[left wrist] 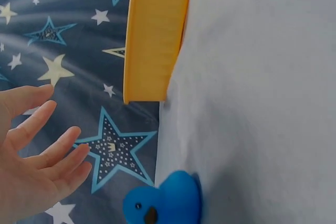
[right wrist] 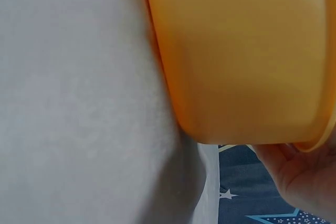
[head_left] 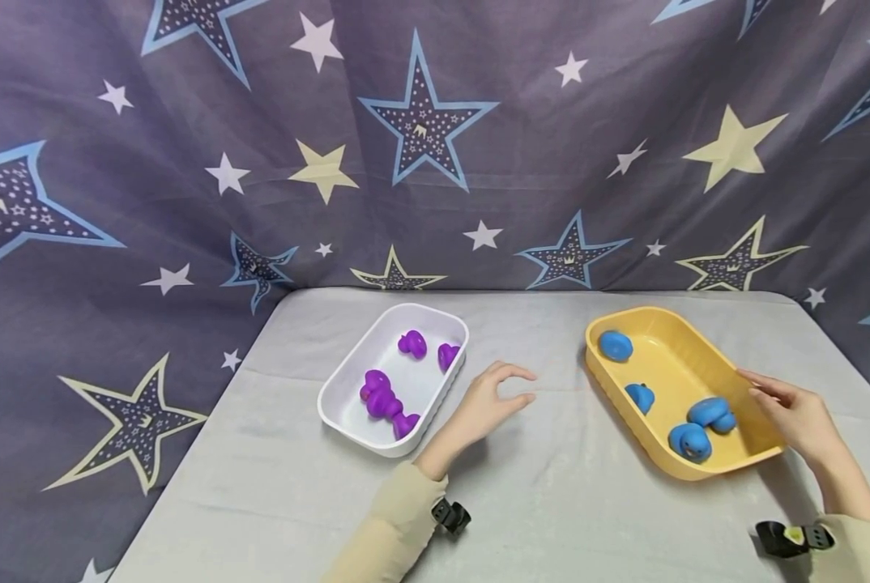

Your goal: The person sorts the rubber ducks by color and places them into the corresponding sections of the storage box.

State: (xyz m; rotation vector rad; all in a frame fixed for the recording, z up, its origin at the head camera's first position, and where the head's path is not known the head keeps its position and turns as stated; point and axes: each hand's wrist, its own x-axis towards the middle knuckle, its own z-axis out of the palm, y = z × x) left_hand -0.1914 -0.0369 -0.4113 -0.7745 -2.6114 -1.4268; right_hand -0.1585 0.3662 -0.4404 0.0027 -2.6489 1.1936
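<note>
My left hand (head_left: 489,401) hangs over the cloth between two bins, fingers spread and bent with nothing between them. A blue toy duck (left wrist: 165,203) with a dark beak stands on the cloth near this hand (left wrist: 42,156) in the left wrist view; the head view does not show it. On the right, my right hand (head_left: 799,409) holds the near right rim of a yellow bin (head_left: 697,348). Inside that bin lie several blue toy ducks, one of them (head_left: 690,443) facing up. In the right wrist view this hand (right wrist: 304,174) is partly hidden behind the bin's rim.
A white bin (head_left: 365,348) with several purple toy ducks (head_left: 381,402) stands to the left of my left hand. Light grey cloth (head_left: 544,486) covers the table. A dark star-patterned curtain (head_left: 479,202) hangs along the table's back edge and left side.
</note>
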